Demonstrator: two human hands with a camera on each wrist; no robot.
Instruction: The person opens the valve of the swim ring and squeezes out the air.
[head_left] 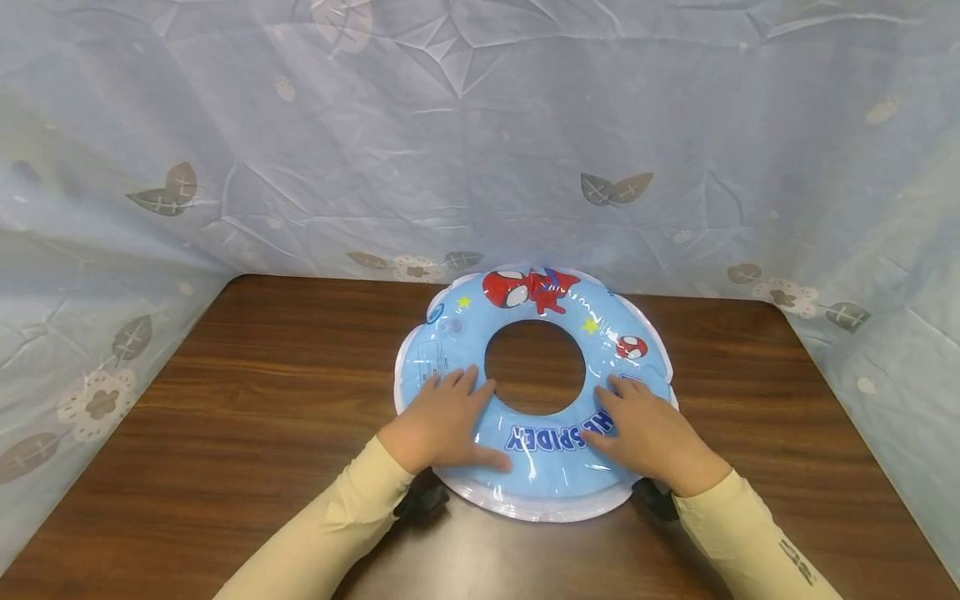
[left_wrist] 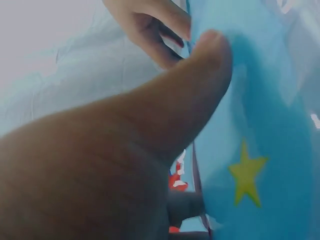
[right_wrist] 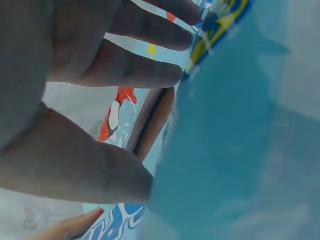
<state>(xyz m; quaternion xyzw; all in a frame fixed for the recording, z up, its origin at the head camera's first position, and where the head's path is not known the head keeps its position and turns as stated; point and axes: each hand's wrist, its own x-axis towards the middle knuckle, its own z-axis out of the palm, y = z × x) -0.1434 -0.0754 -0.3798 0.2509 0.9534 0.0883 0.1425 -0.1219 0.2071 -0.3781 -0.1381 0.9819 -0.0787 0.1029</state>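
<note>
A light-blue inflatable swim ring (head_left: 536,471) with red cartoon figures and yellow stars lies flat on the wooden table, puffed up with air. On its near left part rests my left hand (head_left: 444,421), fingers spread and thumb toward the front. My right hand (head_left: 651,429) lies on the near right part, beside the printed letters, its fingers extended. In the left wrist view, the left thumb (left_wrist: 210,50) touches the blue vinyl near a yellow star. The right wrist view shows the right fingers (right_wrist: 150,70) reaching onto the ring's surface.
The brown wooden table (head_left: 300,400) carries the ring near its middle. A pale grey-blue curtain (head_left: 450,150) with leaf and flower prints hangs behind the table and along both sides. Dark wrist straps (head_left: 422,498) show below the hands.
</note>
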